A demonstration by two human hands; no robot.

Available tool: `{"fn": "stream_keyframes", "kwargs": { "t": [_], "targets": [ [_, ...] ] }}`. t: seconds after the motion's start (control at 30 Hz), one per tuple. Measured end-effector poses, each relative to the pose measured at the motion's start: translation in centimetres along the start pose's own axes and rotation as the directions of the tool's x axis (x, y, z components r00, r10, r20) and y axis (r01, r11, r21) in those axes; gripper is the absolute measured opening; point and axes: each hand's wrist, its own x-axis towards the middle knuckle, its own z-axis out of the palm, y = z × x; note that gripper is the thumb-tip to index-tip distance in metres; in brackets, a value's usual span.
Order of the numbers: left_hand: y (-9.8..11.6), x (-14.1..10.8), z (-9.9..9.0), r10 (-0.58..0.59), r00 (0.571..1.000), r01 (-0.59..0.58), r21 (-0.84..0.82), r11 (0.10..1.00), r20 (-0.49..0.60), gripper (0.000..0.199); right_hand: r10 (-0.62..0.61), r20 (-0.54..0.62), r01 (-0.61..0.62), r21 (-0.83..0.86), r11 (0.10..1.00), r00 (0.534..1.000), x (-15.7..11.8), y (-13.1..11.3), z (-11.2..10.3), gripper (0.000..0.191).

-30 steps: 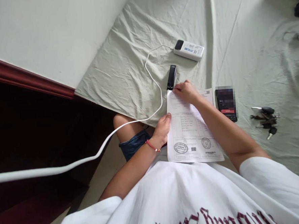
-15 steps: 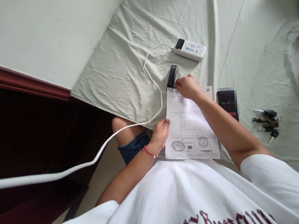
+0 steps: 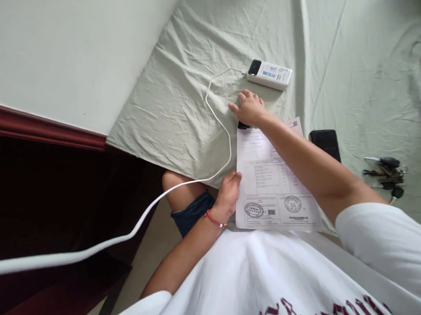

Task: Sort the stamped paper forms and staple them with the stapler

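Note:
Printed paper sheets (image 3: 264,173) with two round stamps lie over the table edge and my lap. My left hand (image 3: 229,192) pinches their left edge, thumb on top. At the top left corner of the sheets sits a black stapler (image 3: 243,125), mostly hidden under my right hand (image 3: 249,106). The fingers of my right hand are spread and its palm is over the stapler. A white power bank (image 3: 269,75) lies just beyond my right hand.
A white cable (image 3: 230,142) runs from the power bank across the green cloth (image 3: 178,102) and off to the left. A black phone (image 3: 325,143) and a bunch of keys (image 3: 386,171) lie to the right of the sheets.
My right hand has moved up and left from the top edge of the sheets onto the stapler, and its fingers have spread. The phone's screen has gone dark.

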Motion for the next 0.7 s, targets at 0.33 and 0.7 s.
{"fn": "stream_keyframes", "kwargs": {
  "t": [0.33, 0.7],
  "targets": [
    [-0.6, 0.2, -0.4, -0.002, 1.000, 0.003, 0.061, 0.998, -0.012, 0.034, -0.015, 0.059, 0.015, 0.003, 1.000, 0.998, -2.5, -0.2, -0.1, 0.061],
    [-0.3, -0.3, -0.1, -0.012, 0.999, 0.016, 0.074, 0.997, -0.044, 0.041, -0.032, -0.020, 0.032, -0.021, 0.999, 0.999, -3.6, -0.7, 0.3, 0.061]
  ]
}}
